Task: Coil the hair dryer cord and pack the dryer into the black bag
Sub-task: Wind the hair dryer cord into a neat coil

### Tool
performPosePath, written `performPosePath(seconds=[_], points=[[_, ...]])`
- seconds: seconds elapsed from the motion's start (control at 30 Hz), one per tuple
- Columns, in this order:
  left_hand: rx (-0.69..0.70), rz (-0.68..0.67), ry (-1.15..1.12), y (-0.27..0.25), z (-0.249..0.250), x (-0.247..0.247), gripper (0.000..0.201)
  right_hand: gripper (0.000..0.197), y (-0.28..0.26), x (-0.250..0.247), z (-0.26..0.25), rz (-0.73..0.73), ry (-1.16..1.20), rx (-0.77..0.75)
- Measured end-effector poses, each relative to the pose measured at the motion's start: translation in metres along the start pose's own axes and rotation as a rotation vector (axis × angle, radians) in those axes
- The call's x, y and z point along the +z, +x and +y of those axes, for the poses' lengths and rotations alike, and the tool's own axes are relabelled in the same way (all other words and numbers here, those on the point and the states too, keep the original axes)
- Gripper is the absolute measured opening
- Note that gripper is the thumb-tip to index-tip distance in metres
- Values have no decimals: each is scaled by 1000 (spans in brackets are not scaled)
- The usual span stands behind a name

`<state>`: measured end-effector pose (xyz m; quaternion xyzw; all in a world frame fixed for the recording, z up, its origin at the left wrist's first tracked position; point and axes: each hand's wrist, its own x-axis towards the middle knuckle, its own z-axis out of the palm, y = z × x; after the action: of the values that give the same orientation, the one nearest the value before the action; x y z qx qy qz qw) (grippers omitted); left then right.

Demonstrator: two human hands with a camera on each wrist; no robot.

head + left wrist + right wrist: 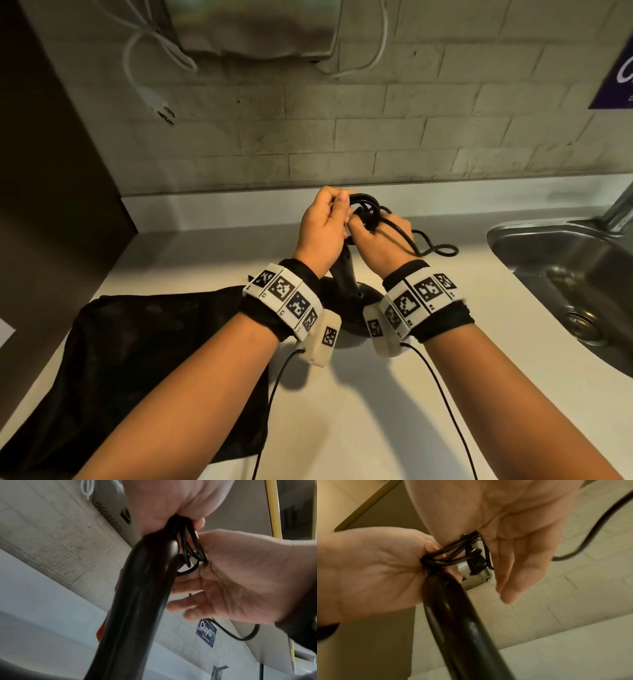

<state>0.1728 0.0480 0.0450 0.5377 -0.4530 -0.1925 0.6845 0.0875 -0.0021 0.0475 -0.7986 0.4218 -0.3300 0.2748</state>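
Observation:
The black hair dryer (346,274) stands head-down on the counter with its handle (140,601) pointing up between my wrists. My left hand (325,219) grips a bunch of black cord loops (366,205) at the handle's top, fingers curled tightly round them (433,558). My right hand (376,236) holds the other side of the loops at its thumb (200,558), its fingers (510,574) hanging fairly straight. The cord runs over its back and trails onto the counter in a slack curl (440,248). The black plug (476,562) hangs among the loops. The black bag (137,359) lies flat at the left.
A steel sink (565,274) is set into the counter (342,411) at the right. A brick wall rises behind, with a white cable and plug (161,106) dangling from a wall unit at upper left. A dark cabinet side bounds the left.

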Motion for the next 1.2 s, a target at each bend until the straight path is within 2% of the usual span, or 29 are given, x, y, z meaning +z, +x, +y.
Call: performPosePath(seconds=[0.07,0.2,0.37,0.6,0.77,0.9,1.07,1.2], points=[[-3,2,-10,1,-2,0,25,22,-1,-2,-3,17,197,51],[-13,-7,-1,2,-3,-1,25,20,-2,0,-5,12,509,43],[-5,-19,-6,2,-2,-2,26,43,-1,5,-4,33,649,-11],[-11,-30,-45,3,0,-2,27,35,6,5,3,-22,631,-82],[-26,-17,-21,6,-2,-1,28,28,7,-14,22,-200,500,-115],[-48,12,-29,9,-1,2,28,8,2,-33,39,-329,331,-32],[-76,50,-25,8,2,3,27,30,6,-43,94,-419,-276,162],[-85,54,-49,8,4,2,28,39,-7,-37,127,-677,-736,269]])
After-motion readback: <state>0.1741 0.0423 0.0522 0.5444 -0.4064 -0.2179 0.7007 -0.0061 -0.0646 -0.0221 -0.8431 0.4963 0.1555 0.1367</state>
